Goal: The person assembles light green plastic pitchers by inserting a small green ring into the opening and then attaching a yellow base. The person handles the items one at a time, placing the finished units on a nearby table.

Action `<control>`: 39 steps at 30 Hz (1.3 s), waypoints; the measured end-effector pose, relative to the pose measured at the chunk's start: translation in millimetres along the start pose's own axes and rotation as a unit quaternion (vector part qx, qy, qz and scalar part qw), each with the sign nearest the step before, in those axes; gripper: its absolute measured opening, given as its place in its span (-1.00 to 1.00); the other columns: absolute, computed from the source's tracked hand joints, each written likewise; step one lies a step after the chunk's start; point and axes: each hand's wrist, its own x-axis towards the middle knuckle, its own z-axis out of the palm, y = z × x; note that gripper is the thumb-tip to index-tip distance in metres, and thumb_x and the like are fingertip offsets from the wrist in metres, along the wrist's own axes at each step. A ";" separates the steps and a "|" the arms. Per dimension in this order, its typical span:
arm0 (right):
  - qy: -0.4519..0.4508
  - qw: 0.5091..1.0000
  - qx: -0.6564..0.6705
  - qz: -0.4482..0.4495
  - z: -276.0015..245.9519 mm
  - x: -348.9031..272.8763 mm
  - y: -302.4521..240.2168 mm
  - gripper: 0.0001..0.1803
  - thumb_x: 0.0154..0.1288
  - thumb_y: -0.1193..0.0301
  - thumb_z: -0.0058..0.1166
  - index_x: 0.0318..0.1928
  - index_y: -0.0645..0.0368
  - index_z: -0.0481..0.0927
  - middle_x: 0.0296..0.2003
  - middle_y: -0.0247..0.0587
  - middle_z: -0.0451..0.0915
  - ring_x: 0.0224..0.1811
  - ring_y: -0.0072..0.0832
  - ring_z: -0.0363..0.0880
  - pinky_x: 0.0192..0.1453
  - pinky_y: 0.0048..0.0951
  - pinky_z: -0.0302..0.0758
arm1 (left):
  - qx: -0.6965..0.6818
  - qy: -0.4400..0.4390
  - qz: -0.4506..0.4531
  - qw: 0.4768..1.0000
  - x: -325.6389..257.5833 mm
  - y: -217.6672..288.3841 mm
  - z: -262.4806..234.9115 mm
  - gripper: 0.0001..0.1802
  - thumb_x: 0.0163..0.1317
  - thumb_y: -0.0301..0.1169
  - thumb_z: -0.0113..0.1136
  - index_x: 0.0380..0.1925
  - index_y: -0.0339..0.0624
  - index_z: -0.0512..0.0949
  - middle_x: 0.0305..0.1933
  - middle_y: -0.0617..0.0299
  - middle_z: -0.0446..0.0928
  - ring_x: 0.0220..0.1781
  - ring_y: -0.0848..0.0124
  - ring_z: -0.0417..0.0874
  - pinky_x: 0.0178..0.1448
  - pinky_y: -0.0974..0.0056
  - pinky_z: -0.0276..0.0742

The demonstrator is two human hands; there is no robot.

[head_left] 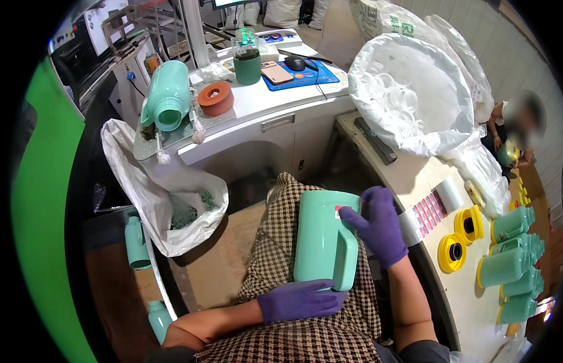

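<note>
A mint-green plastic jug (pixel 321 233) with a side handle lies across my lap, on a checked apron (pixel 275 212). My left hand (pixel 302 300), in a purple glove, cradles the jug's lower end with its fingers together beneath the handle. At the upper right of the jug is my right hand (pixel 378 227), also gloved in purple. Its thumb presses beside a small red-and-white label (pixel 340 212) on the jug, and the fingers curl at the jug's right edge, partly hidden.
On the right bench are a label roll (pixel 429 215), yellow lids (pixel 452 253) and several green jugs (pixel 505 268). A lined tub (pixel 436 130) holds white rings. Another jug (pixel 169 94) and orange tape (pixel 215 98) sit on the desk. A white sack (pixel 133 175) stands left; a person (pixel 505 133) is far right.
</note>
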 end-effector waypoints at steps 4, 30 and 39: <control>0.135 0.971 0.119 0.155 -6.1 29.1 53.0 -0.49 0.30 0.26 0.38 0.10 0.27 0.48 -0.20 -0.11 0.43 -0.34 -0.47 0.42 -0.23 -0.36 0.46 | -0.100 0.112 -0.106 0.983 -22.3 -17.2 -36.5 -0.20 0.16 -0.27 0.39 0.43 0.33 0.33 0.36 0.23 0.41 0.46 0.29 0.42 0.60 -0.13 0.21; 0.136 0.848 0.064 -0.509 68.8 37.5 -81.7 -0.71 -0.09 0.31 0.41 -0.26 -0.14 0.67 -0.23 -0.26 0.63 -0.21 -0.15 0.63 -0.12 -0.18 0.51 | 0.166 0.387 -0.636 0.647 -214.7 -89.4 -132.9 -0.15 0.09 -0.46 0.54 0.38 -0.23 0.33 0.48 -0.07 0.30 0.43 0.01 0.43 0.49 -0.03 0.35; 0.209 0.928 0.203 -0.231 -90.0 -126.6 44.2 -0.36 0.26 -0.14 0.23 -0.08 0.26 0.61 0.13 0.21 0.56 0.20 0.09 0.52 0.37 0.12 0.38 | 0.197 0.286 -0.673 0.653 -183.3 -295.6 -15.9 -0.20 0.16 -0.22 0.47 0.39 0.01 0.33 0.52 -0.11 0.19 0.49 -0.17 0.30 0.45 -0.10 0.42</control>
